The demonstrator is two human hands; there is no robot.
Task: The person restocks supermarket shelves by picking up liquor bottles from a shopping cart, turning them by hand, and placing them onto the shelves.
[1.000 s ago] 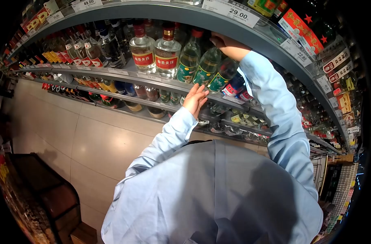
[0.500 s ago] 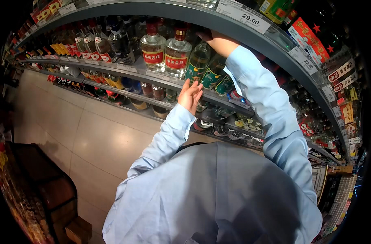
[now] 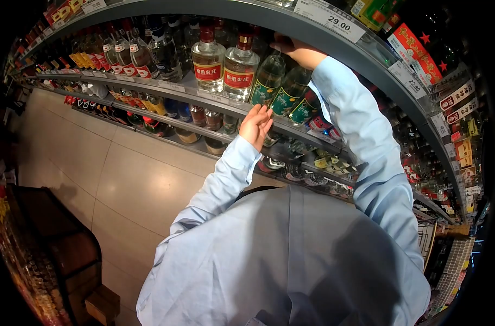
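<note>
Under the upper shelf, my right hand [image 3: 297,51] reaches in from the right, its fingers closed about the neck of a clear glass bottle with a green label [image 3: 268,81]. The fingertips are partly shaded. Below, my left hand [image 3: 256,126] is at the shelf's front edge, fingers apart and slightly bent, with nothing in them. Its fingertips come close to the base of that bottle; whether they touch it I cannot tell. A second green-labelled bottle [image 3: 288,93] stands just right of the first. On the left is a red-labelled bottle [image 3: 240,70] with a red and gold cap.
The curved upper shelf edge [image 3: 204,11] with price tags runs above my hands. Lower shelves hold more bottles [image 3: 190,135]. More glass bottles [image 3: 139,57] line the left of this shelf. A dark-framed wooden stand [image 3: 73,250] is on the tiled floor [image 3: 133,179].
My right hand's fingers now show more plainly at the bottle's neck. My left hand's fingers have bent a little near the bottle's base. The view has shifted slightly.
</note>
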